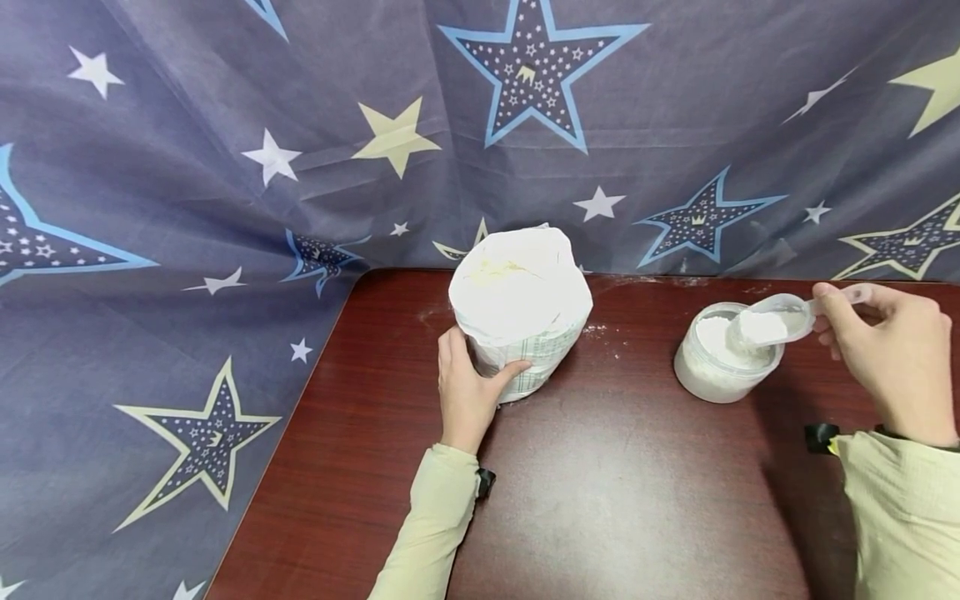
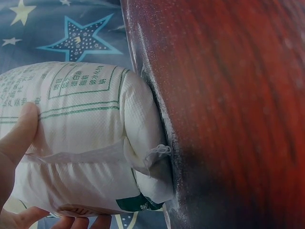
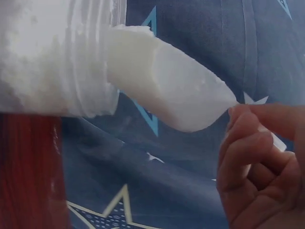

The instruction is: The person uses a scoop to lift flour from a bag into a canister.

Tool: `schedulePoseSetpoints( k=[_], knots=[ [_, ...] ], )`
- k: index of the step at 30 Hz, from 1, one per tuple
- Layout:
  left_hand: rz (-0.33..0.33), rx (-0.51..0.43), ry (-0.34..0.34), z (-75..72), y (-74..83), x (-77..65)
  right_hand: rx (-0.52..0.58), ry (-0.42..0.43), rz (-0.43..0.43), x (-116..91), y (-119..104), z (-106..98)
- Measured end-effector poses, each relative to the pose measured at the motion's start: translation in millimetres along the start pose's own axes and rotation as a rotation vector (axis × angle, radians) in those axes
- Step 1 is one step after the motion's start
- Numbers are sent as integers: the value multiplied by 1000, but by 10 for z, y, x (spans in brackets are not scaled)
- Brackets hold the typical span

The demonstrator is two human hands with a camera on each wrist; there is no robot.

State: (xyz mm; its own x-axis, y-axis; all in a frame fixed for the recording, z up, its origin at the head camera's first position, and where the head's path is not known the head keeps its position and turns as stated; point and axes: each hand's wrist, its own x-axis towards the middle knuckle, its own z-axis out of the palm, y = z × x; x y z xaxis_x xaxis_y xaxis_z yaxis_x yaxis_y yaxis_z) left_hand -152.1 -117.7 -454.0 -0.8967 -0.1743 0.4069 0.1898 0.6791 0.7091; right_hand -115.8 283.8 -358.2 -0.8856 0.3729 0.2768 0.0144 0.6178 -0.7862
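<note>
My left hand (image 1: 468, 392) grips the near left side of a white woven flour bag (image 1: 547, 358) with green print, which stands upright with its mouth wide and white powder inside. In the left wrist view the thumb (image 2: 21, 133) presses the bag's printed face while the other fingers curl round its far side. Pinched by the handle, a clear plastic scoop (image 1: 783, 321) is in my right hand (image 1: 892, 350). The scoop holds white powder and tilts over the mouth of a clear round jar (image 1: 716, 383), its tip inside the rim. White powder nearly fills the jar.
Both containers stand on a dark red wooden table (image 1: 622, 492), the jar well to the right of the bag. Powder specks (image 1: 600, 331) lie beside the bag. A grey-blue star-printed cloth (image 1: 495, 192) hangs along the back and left edges.
</note>
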Motion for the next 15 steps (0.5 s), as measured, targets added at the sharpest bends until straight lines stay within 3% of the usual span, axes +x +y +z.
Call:
schedulePoseSetpoints(
  k=[10, 15],
  knots=[
    [0, 4, 2, 0, 4, 12, -185, 51, -129, -28, -154, -15],
    [-1, 10, 4, 1, 9, 9, -185, 72, -117, -40, -195, -34]
  ],
)
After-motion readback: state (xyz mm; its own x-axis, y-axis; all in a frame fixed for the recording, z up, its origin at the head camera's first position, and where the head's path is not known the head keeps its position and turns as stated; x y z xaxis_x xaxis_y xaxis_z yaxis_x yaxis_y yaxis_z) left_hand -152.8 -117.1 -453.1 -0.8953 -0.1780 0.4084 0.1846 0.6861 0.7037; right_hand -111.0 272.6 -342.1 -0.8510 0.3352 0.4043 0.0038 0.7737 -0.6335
